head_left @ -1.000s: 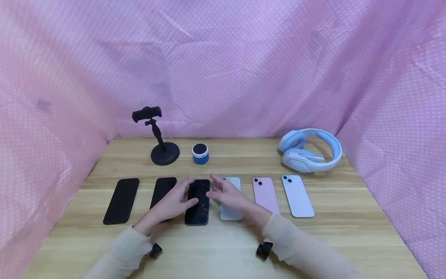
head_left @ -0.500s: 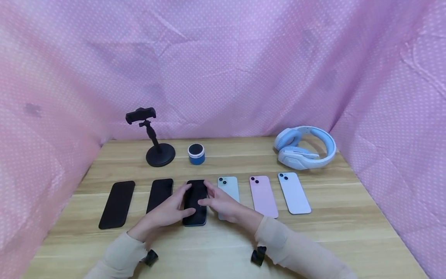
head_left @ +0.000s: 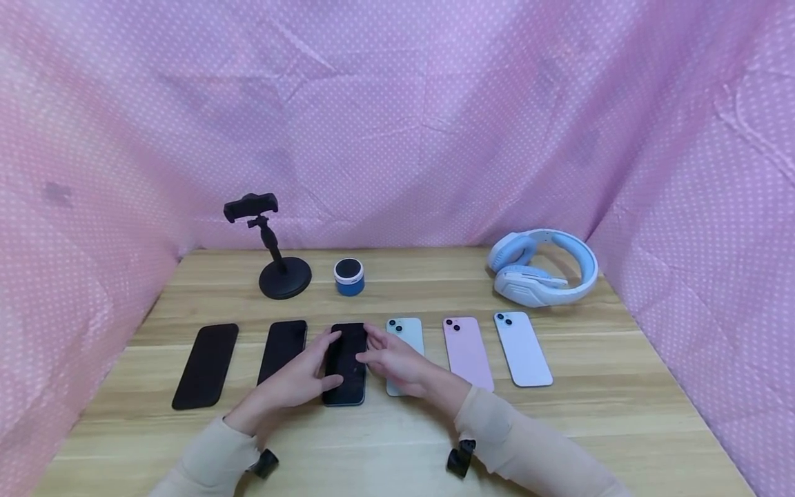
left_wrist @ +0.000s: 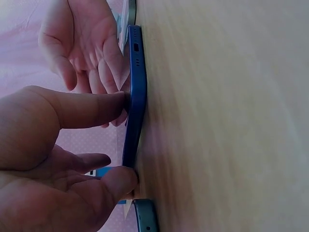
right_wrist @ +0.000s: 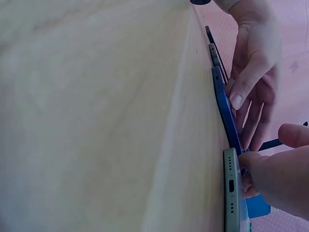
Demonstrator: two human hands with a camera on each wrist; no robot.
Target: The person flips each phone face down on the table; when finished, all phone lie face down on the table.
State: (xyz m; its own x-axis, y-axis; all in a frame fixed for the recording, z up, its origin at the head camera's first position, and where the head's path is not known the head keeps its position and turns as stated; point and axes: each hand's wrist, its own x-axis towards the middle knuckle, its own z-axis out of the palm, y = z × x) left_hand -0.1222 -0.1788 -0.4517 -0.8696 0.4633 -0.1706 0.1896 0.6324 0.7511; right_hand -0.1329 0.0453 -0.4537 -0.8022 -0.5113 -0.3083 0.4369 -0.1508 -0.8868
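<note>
Two hands at the blue phone (head_left: pixel 348 390). Apparently a pinch from the left hand (head_left: pixel 301 378), thumb at the screen, a finger by the left side; from the right hand (head_left: pixel 397 360), fingertips at the upper right edge, grip or mere touch impossible to tell. Screen up on the table (head_left: pixel 385 449), with no lift evident.

Compared with a second ago, right fingers now in from beside the blue phone to its edge: by judgement, from reaching to contact on both sides.

In the wrist views, a blue frame and charging port, lost from the head view; in the right wrist view, a right thumb raised clear, seemingly over the screen from above.

Left of the blue phone, the near dark phone (head_left: pixel 281 350) and far dark phone (head_left: pixel 206 366); right, green (head_left: pixel 406 336), pink (head_left: pixel 467 352) and white phones (head_left: pixel 524 351); behind, the speaker (head_left: pixel 350 281); behind left, the stand (head_left: pixel 284 279); behind right, the headphones (head_left: pixel 529 286).
</note>
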